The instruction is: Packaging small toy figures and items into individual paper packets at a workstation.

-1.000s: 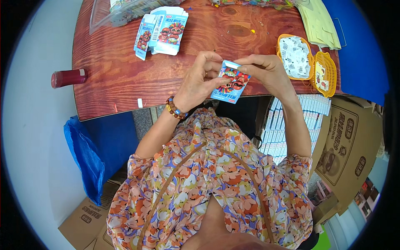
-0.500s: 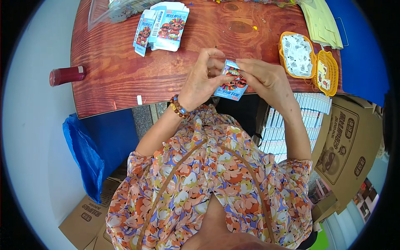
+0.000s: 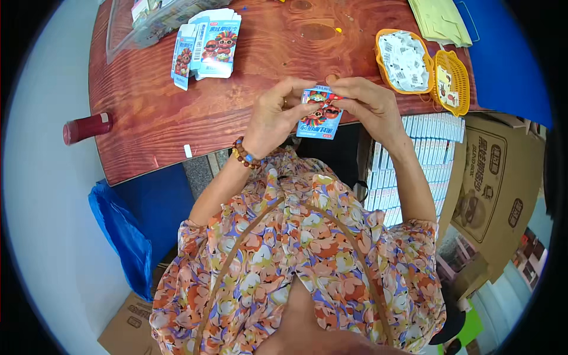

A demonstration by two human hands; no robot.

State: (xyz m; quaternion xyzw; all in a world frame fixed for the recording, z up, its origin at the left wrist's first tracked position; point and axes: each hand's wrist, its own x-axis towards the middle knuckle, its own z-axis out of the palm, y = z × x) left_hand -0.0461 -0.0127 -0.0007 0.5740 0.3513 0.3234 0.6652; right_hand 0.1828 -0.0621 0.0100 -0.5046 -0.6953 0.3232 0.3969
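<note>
Both hands are closed on a small light-blue carton (image 3: 318,129) printed with red cartoon figures, held just over the table's near edge. My left hand (image 3: 271,118) grips its left side, thumb across the printed front. On the other side my right hand (image 3: 374,111) pinches the upper right corner with thumb and fingers. The carton's far end is partly hidden by the fingers. Farther left on the table lies a pile of matching flat blue cartons (image 3: 218,52).
A yellow basket (image 3: 378,56) of small white packets stands at right beside its open lid (image 3: 464,83). Pale yellow sheets (image 3: 441,22) lie beyond. A dark red cylinder (image 3: 89,128) is at the left edge. Rows of packed blue boxes (image 3: 414,165) sit below right, near a large cardboard box (image 3: 494,177).
The view has shifted, so the table items sit further left in it. The carton's printed front now faces up more squarely, and the pale flap at its far end is less visible.
</note>
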